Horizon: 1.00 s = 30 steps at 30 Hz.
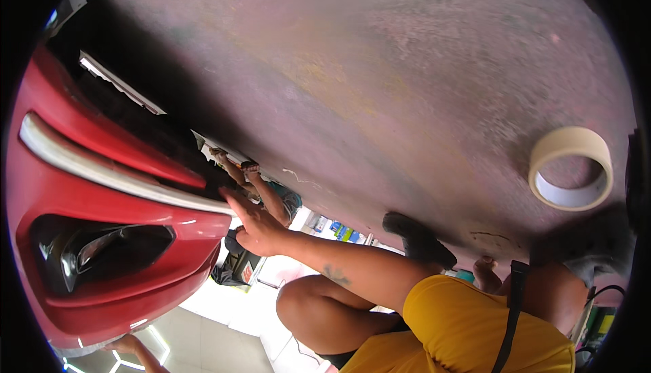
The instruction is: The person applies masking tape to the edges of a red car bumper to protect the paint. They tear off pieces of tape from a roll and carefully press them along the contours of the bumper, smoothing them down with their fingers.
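Note:
A glossy red car bumper (135, 268) fills the left side, with a dark oval opening (102, 247) in it. Along it runs a long pale strip (102, 163); whether this is tape or trim I cannot tell. My right hand (261, 230), its tattooed forearm reaching in from the lower right, lies against the bumper's end where the strip stops. Its leading fingers are stretched out and partly hidden, another digit bent. At the lower left my left hand (129, 346) grips the bumper's edge, partly cut off by the view. A cream roll of masking tape (571, 169) is apart from both hands.
A stained grey-purple floor (373, 68) spans the top. Another person's arms (268, 193) show behind the bumper. A dark shoe (420, 241) rests near my bent knee (302, 305). A black bag (237, 264) and hexagonal lights (159, 346) appear lower down.

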{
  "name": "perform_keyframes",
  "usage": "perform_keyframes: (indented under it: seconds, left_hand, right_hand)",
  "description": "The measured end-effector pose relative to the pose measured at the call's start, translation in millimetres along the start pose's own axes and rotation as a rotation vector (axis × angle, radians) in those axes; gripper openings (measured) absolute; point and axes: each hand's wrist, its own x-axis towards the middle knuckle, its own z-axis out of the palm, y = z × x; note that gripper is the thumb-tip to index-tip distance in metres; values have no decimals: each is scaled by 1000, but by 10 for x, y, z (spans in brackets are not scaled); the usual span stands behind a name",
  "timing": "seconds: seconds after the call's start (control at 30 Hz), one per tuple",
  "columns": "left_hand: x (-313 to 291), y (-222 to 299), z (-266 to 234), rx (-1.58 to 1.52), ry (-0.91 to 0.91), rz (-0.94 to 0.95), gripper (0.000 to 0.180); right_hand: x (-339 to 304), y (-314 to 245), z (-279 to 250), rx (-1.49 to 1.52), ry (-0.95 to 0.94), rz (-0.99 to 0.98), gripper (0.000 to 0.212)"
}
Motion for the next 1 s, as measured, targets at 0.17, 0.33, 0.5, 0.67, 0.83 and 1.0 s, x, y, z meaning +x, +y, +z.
perform_keyframes:
  seconds: [0.17,0.33,0.5,0.67,0.83,1.0]
  left_hand:
    - [-197,0,-148,-14,3,20,75]
    - [94,212,-35,-52,26,46,74]
    - [172,272,4,-64,33,63,74]
    - [20,74,-86,-52,21,66,74]
    - [-30,28,-115,-47,35,76,74]
    - [-91,10,-111,-54,48,78,74]
  right_hand:
    - [63,515,59,-91,-157,159,97]
    - [387,612,-121,-64,-263,280,118]
    - [567,274,-72,-14,-99,-4,114]
    - [550,-181,-83,53,-38,-139,104]
    - [515,-283,-206,54,-91,-172,100]
    - [473,115,-587,-618,-339,282,104]
